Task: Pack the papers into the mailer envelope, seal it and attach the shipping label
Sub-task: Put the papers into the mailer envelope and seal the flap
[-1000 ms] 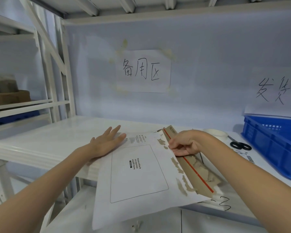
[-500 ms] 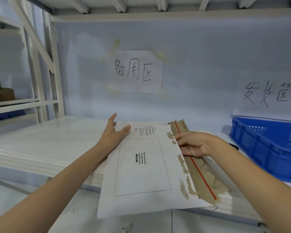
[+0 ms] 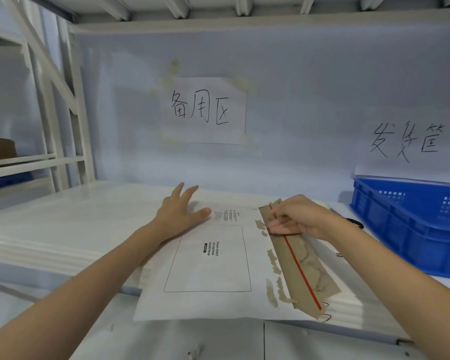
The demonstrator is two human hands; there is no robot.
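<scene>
Sealing time at the packing shelf: seen from my head camera, the white mailer envelope [image 3: 208,258] lies flat on the white shelf [image 3: 89,229], its near edge hanging a little past the shelf's front lip, printed label box facing up. My left hand [image 3: 181,211] rests open on the envelope's far left corner, fingers spread and straight, pinning it down. My right hand [image 3: 294,219] has its fingers curled onto the far end of the brown flap [image 3: 296,263], which runs along the envelope's right edge with a red tear strip [image 3: 300,268] down its length; whether I pinch the flap or only press it I cannot tell. Torn brown patches mark the white face just beside the flap. No papers show, so I judge them already inside, though the pictures cannot confirm it.

By my reading, the step in hand is closing the flap. Next calls for firm pressure run along the flap toward me while the left hand keeps the envelope from sliding off the lip. A blue crate [image 3: 411,224] stands to the right, and black scissors [image 3: 355,223] lie between it and my wrist. No shipping label is clearly in sight.
</scene>
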